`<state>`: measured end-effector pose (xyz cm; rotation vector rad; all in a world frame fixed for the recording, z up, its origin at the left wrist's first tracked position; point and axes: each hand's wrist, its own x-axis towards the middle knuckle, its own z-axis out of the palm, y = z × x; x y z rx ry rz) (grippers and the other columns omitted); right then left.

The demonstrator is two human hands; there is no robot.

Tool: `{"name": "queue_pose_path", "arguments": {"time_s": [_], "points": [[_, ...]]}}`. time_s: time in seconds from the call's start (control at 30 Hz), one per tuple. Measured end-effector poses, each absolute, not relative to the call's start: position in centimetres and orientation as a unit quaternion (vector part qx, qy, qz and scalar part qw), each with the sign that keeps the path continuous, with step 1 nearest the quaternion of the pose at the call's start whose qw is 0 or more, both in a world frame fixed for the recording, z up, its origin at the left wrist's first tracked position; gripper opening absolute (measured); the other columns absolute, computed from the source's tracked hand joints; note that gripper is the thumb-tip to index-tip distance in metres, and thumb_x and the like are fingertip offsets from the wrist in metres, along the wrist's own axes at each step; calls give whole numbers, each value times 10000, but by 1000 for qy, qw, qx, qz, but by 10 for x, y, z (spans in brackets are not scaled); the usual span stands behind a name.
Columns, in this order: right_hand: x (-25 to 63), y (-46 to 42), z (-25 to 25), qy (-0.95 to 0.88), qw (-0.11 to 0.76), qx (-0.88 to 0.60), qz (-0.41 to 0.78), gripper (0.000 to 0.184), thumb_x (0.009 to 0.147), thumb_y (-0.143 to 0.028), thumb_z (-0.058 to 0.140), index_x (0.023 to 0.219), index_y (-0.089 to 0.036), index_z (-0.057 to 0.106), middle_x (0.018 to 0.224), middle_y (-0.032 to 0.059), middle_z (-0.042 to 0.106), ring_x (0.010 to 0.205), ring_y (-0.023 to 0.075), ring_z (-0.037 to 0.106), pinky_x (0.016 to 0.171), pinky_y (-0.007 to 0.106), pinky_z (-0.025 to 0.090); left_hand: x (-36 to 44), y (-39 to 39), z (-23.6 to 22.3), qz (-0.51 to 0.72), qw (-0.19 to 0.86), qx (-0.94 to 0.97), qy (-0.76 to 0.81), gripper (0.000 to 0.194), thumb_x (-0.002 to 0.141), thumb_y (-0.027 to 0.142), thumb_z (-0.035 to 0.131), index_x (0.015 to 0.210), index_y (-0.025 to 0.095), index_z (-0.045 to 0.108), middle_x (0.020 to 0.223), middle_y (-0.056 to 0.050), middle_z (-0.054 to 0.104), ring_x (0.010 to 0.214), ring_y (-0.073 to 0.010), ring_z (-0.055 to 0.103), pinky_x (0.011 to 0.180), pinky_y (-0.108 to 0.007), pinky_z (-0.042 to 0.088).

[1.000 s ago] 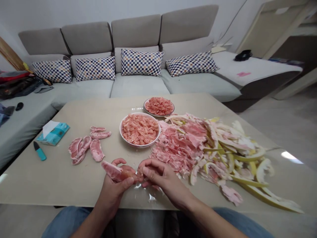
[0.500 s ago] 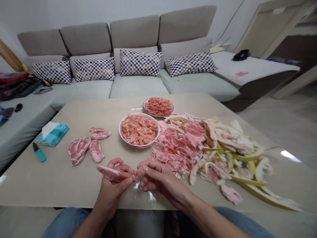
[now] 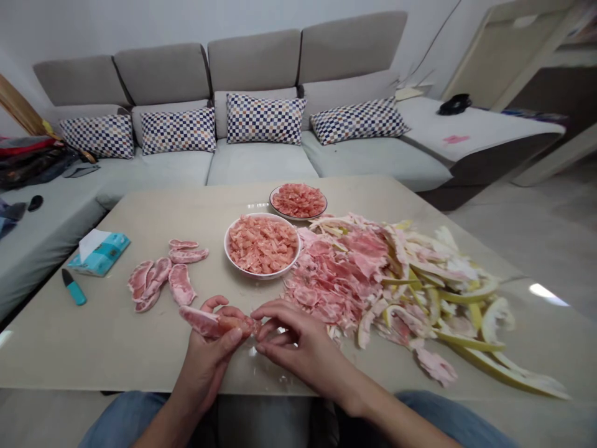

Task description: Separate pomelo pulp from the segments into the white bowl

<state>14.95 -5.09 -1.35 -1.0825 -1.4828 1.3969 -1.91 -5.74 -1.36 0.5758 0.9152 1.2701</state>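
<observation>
My left hand (image 3: 212, 348) is closed around a pomelo segment (image 3: 203, 320), its pink membrane still on at the left end and bare flesh showing toward the right. At the segment's right tip, my right hand (image 3: 296, 342) has curled its fingers and thumb onto the end; the exact contact is partly hidden. Beyond my hands stands a white bowl (image 3: 263, 275) heaped with peeled pomelo flesh (image 3: 263, 242). Several unpeeled segments (image 3: 181, 284) lie on the table left of the bowl. A pile of pink membranes (image 3: 326, 280) spreads to its right.
Yellow-green pomelo rinds (image 3: 471, 342) cover the table's right side. Behind the bowl sits a dark-rimmed plate (image 3: 298, 217) of flesh. At the left are a tissue pack (image 3: 105, 252) and a teal-handled knife (image 3: 74, 291). A grey sofa (image 3: 261, 162) stands beyond the table (image 3: 116, 348).
My right hand has loosened its pinch, with finger and thumb spreading wider at the segment's tip. My left hand and the segment have shifted slightly left.
</observation>
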Motion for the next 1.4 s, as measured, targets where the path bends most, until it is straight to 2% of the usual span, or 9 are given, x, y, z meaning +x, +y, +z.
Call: {"name": "queue_pose_path", "arguments": {"time_s": [0.13,0.3,0.4,0.57,0.8,0.9,1.07,1.23,1.4], "points": [[142,-52,-22,-534,406,-462,580,372,685,-245,787,996,-219,586,776,-4,658,685,148,672,635,253,567,-18,-59,-16,566,678,244,400,578,629,160,834,1076,237,475,832,19,668,804,-183,694,796,-327,533],[137,-53,-25,-539,400,-477,568,229,716,-258,769,877,-202,617,718,-5,679,610,132,643,555,221,514,-22,-59,-21,550,696,246,390,609,630,152,840,1103,234,465,851,6,667,839,-200,702,782,-312,550],[139,-53,-23,-597,410,-477,498,117,791,-235,705,902,-198,695,791,25,697,663,141,636,587,239,506,-25,-58,-23,551,697,244,388,604,644,138,830,1114,235,463,866,10,669,839,-179,705,807,-291,551],[146,-50,-21,-645,432,-442,450,181,849,-218,648,996,-230,754,986,75,682,920,196,643,785,310,519,-29,-55,-24,557,696,241,383,606,649,133,829,1114,243,456,865,23,665,827,-160,708,801,-261,559],[148,-48,-21,-557,435,-436,558,239,844,-287,650,1060,-206,711,978,67,698,785,164,691,720,291,569,-33,-52,-22,571,679,242,392,603,623,144,842,1089,243,473,865,14,667,812,-174,701,777,-303,570],[146,-48,-20,-531,435,-454,568,233,803,-268,691,1028,-207,683,916,43,727,762,158,697,702,269,568,-28,-53,-20,560,688,278,369,574,629,236,846,1076,248,485,808,12,666,788,-180,672,762,-336,556],[146,-49,-18,-590,424,-474,496,84,810,-241,682,881,-198,691,815,27,720,705,148,679,624,235,535,-24,-54,-22,536,671,315,404,349,664,302,810,882,204,556,663,19,622,704,-169,629,704,-316,523],[148,-48,-18,-683,431,-465,363,74,841,-190,644,889,-203,700,832,34,701,694,144,641,636,250,513,-26,-51,-29,507,559,418,506,263,636,244,813,822,176,640,797,-7,660,680,-124,580,609,-215,457],[146,-49,-21,-730,433,-443,288,97,884,-178,599,935,-201,679,850,55,697,735,163,637,678,277,506,-25,-56,-26,486,485,498,530,178,686,274,781,808,190,683,819,-23,695,706,-149,600,646,-236,481]]}}
